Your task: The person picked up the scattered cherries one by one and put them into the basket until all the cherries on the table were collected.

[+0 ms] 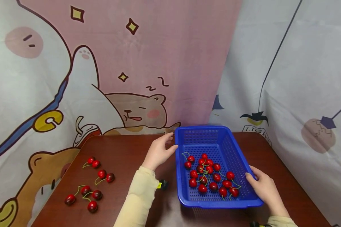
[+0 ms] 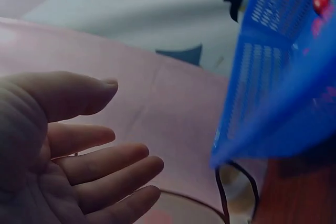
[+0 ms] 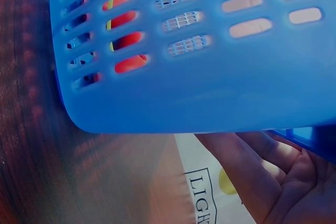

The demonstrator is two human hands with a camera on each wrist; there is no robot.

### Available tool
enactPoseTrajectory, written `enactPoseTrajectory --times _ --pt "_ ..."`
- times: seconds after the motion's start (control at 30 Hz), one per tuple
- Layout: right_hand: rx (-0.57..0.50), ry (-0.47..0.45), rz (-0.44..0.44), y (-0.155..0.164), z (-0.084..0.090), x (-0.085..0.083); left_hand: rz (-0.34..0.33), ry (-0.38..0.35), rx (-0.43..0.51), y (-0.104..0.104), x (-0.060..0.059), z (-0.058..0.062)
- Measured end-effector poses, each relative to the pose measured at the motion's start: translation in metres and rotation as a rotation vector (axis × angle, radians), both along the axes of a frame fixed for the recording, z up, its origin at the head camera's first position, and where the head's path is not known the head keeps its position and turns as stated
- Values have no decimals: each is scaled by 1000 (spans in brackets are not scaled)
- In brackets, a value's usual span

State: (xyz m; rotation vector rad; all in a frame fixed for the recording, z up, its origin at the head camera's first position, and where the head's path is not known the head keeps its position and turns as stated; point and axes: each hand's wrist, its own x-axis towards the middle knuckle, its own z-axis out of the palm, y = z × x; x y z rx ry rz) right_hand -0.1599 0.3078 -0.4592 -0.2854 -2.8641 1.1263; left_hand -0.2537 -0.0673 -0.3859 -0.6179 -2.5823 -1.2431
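The step in hand looks to be handling the blue basket (image 1: 216,204) from its 2 sides, and the hold is lopsided. The right hand (image 1: 263,185) grips the right rim, thumb over the edge, the other fingers outside it and partly hidden. The left hand (image 1: 158,152) has hold of nothing: its thumb and fingers are well parted, just beside the left rim, and the left wrist view shows a gap before the blue wall.

The basket sits between the 2 sets of fingers. The cherries inside (image 1: 216,177) gather in its near half, left of the right fingers. Another 8 loose cherries (image 1: 102,173), in 4 pairs, lie on the bench (image 1: 130,151), well to the left of the left fingers.

For a good hold, the left fingers should mirror the right: thumb over the rim, the rest outside against the wall. They sit farther forward than the right fingers, so a grip nearer the body would better balance the fruit's weight. Round cherries will probably roll if the basket tips, so slow, level handling suits them. Whether the base touches the bench below the right fingers, I cannot tell.
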Motion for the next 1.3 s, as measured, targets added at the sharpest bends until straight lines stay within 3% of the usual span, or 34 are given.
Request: enactPoseTrajectory --times 0.33,0.57,0.83,1.3 --pt "8 4 0 0 0 0 88 -87 -143 -48 -2 -29" --pt "13 1 2 0 1 -1 112 -124 -256 -80 -1 -44" --pt "0 0 0 -1 2 0 156 -171 -355 -112 3 -52" --pt "18 33 6 0 -1 0 263 -223 -477 -185 26 -66"
